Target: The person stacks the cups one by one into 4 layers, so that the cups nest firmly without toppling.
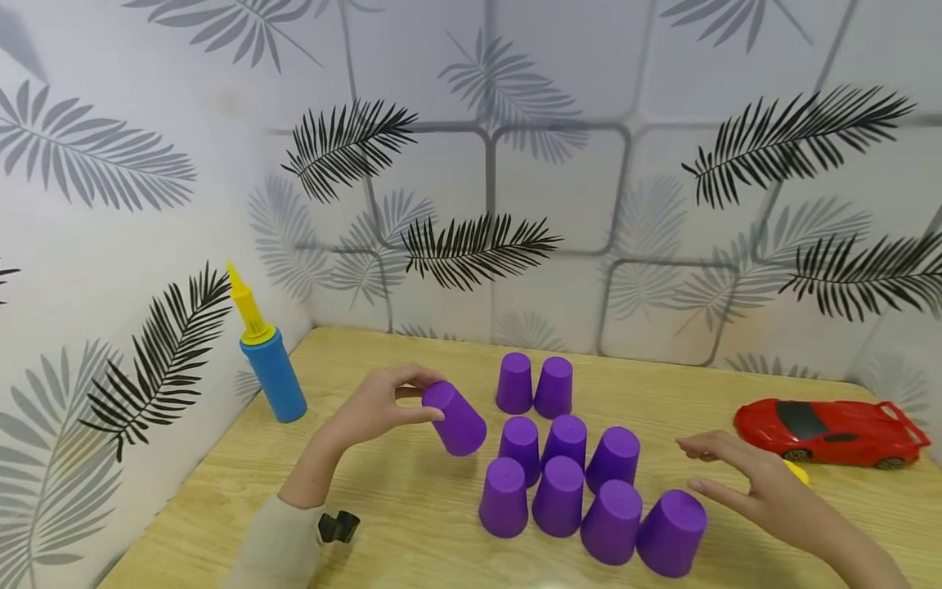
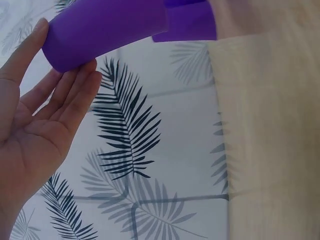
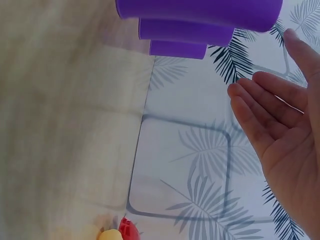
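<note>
My left hand (image 1: 379,406) pinches an upside-down purple plastic cup (image 1: 458,421) near its closed end. This cup leans, its wide end toward the lower right, left of the other cups. In the left wrist view, the thumb and fingertips touch the held cup (image 2: 107,30). Several more purple cups stand mouth-down in rows: two at the back (image 1: 553,388), three in the middle (image 1: 614,458), several in front (image 1: 611,523). My right hand (image 1: 765,491) hovers right of the front-right cup (image 1: 671,533), fingers loosely extended, holding nothing. The right wrist view shows it apart from the nearest cup (image 3: 200,11).
A red toy car (image 1: 832,432) sits at the right, with a yellow object (image 1: 797,472) partly behind my right hand. A blue and yellow hand pump (image 1: 272,368) stands at the left. Leaf-patterned walls border the wooden table (image 1: 397,523) behind and on the left.
</note>
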{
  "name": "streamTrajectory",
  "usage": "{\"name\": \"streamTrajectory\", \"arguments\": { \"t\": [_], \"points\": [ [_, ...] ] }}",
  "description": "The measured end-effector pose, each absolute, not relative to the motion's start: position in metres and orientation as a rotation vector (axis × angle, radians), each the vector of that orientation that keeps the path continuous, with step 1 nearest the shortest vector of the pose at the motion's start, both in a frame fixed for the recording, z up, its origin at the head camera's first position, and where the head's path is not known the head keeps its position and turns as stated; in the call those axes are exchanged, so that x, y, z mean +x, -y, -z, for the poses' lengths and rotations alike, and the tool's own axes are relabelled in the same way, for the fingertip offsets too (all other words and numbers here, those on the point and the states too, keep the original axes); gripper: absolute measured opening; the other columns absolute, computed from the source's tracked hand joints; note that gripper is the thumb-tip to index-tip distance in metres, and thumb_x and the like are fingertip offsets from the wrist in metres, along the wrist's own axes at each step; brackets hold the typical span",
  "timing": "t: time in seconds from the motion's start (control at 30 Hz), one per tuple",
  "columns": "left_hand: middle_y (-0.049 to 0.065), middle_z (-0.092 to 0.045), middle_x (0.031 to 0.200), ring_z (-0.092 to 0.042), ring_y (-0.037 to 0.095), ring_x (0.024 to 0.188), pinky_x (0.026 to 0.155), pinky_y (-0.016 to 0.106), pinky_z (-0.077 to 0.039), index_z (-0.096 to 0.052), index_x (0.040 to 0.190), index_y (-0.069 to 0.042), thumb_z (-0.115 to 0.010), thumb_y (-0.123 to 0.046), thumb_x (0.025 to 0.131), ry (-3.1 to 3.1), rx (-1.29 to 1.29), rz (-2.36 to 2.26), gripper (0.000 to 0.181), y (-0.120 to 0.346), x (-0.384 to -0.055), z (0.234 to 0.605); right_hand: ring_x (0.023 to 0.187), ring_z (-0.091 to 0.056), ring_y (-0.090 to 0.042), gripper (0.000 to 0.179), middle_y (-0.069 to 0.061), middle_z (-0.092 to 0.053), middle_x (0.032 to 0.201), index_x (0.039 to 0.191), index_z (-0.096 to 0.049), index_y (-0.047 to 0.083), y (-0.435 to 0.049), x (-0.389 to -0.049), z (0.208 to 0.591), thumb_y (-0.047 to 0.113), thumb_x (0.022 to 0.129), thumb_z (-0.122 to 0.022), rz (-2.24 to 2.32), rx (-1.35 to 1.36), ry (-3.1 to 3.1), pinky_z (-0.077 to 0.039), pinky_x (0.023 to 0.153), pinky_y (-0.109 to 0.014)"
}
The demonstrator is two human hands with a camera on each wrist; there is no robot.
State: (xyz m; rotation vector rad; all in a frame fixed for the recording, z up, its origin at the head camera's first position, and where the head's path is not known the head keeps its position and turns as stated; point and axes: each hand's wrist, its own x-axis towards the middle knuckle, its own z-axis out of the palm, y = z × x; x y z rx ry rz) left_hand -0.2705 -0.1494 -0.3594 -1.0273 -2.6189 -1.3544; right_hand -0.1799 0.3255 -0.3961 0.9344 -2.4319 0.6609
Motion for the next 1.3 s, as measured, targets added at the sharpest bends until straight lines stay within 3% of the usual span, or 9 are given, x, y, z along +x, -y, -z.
{"name": "streamTrajectory", "arguments": {
  "t": [0.23, 0.4, 0.73, 1.0, 1.3],
  "points": [
    [0.015, -0.063, 0.125, -0.061, 0.029, 0.119, 0.103, 0.025, -0.053, -0.059, 0.128, -0.006, -0.074, -0.018, 0.087, 2.486, -0.985, 1.549, 0.045, 0.134, -0.282, 0.338, 0.094, -0.061, 0.002, 0.052, 0.013, -0.065, 0.107, 0.123, -0.063, 0.021, -0.326, -0.161, 0.401, 0.01, 0.076, -0.082, -0.673, 0.982, 2.53, -0.05, 0.077, -0.005],
    [0.012, -0.065, 0.122, -0.063, 0.026, 0.118, 0.103, 0.025, -0.053, -0.061, 0.126, -0.007, -0.075, -0.017, 0.086, 2.452, -1.06, 1.496, 0.044, 0.102, -0.293, 0.317, 0.086, -0.057, 0.005, 0.053, 0.014, -0.063, 0.102, 0.119, -0.064, 0.02, -0.325, -0.16, 0.403, 0.015, 0.071, -0.085, -0.669, 1.052, 2.478, -0.048, 0.072, -0.006],
    [0.01, -0.064, 0.125, -0.062, 0.021, 0.119, 0.104, 0.024, -0.052, -0.061, 0.127, -0.004, -0.077, -0.016, 0.085, 2.494, -1.289, 1.33, 0.047, 0.029, -0.317, 0.289, 0.08, -0.053, 0.006, 0.045, 0.016, -0.061, 0.098, 0.115, -0.065, 0.021, -0.322, -0.156, 0.405, 0.018, 0.074, -0.084, -0.728, 1.064, 2.508, -0.049, 0.064, -0.011],
    [0.01, -0.064, 0.125, -0.063, 0.019, 0.117, 0.103, 0.021, -0.052, -0.06, 0.128, -0.004, -0.078, -0.021, 0.084, 2.597, -1.43, 0.983, 0.051, -0.024, -0.331, 0.295, 0.081, -0.054, 0.005, 0.044, 0.017, -0.06, 0.098, 0.115, -0.064, 0.02, -0.321, -0.156, 0.403, 0.016, 0.076, -0.084, -0.748, 1.071, 2.511, -0.05, 0.066, -0.012],
    [0.008, -0.066, 0.118, -0.063, 0.018, 0.109, 0.096, 0.021, -0.052, -0.063, 0.124, -0.005, -0.076, -0.023, 0.086, 2.61, -1.581, 0.609, 0.044, -0.058, -0.348, 0.328, 0.081, -0.054, 0.006, 0.042, 0.019, -0.059, 0.097, 0.115, -0.064, 0.021, -0.318, -0.155, 0.403, 0.018, 0.077, -0.083, -0.749, 1.069, 2.518, -0.051, 0.066, -0.014]
  ]
}}
